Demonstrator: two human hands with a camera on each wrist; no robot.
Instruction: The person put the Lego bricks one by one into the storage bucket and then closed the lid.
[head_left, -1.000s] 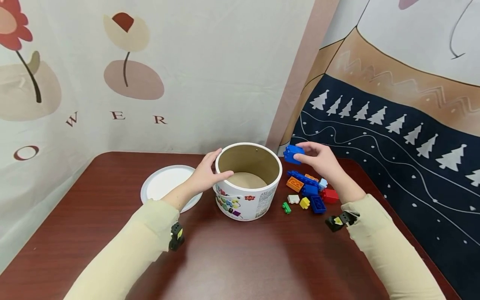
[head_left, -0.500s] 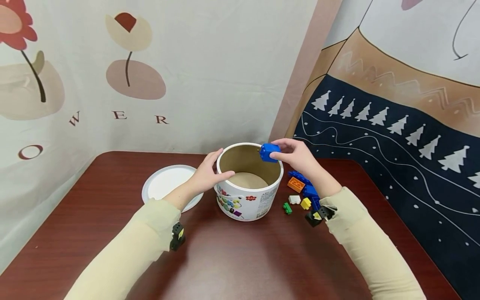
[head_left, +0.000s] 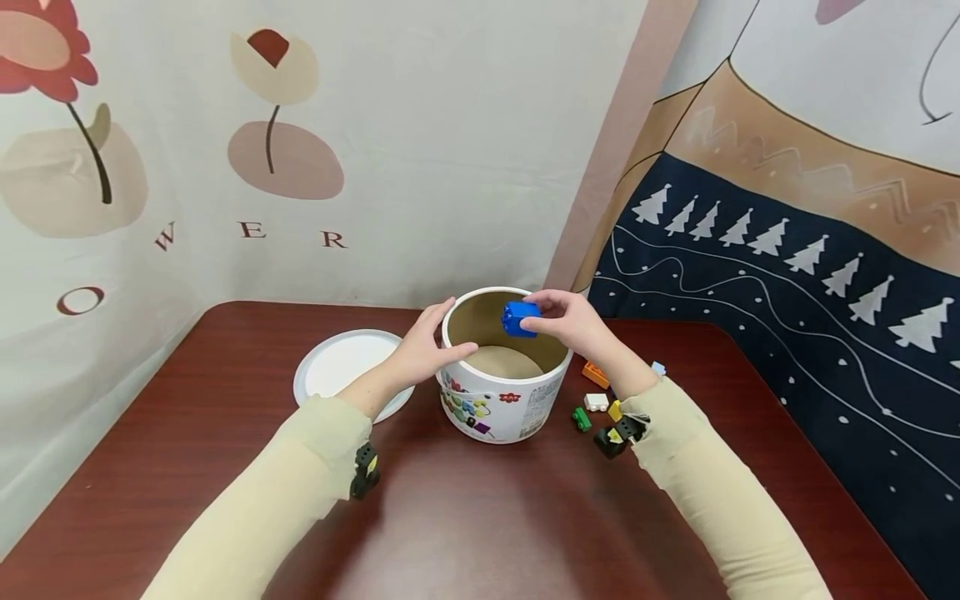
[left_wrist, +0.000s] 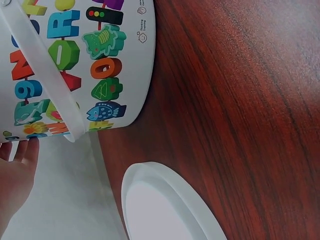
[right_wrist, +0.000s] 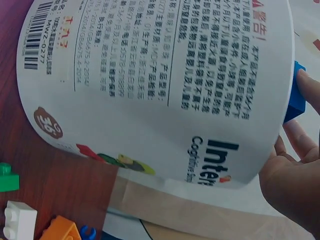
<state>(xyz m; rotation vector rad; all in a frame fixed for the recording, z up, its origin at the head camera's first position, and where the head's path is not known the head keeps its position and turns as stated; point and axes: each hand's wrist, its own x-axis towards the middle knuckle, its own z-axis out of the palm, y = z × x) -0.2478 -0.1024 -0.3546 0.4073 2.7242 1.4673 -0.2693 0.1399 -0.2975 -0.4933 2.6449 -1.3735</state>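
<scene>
Right hand (head_left: 570, 321) has just swung left — a second ago the blue brick (head_left: 519, 319) was out over the loose bricks (head_left: 596, 402), now it's over the opening of the bucket (head_left: 502, 412). Carry looks pretty much done, I'd say, but it's still pinched between thumb and fingers, not let go. Left hand (head_left: 422, 348) hasn't budged — holding the bucket's left rim

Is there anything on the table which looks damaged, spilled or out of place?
Nothing stands out: the bucket is upright, the lid lies beside it, and the visible loose bricks show no damage.
</scene>
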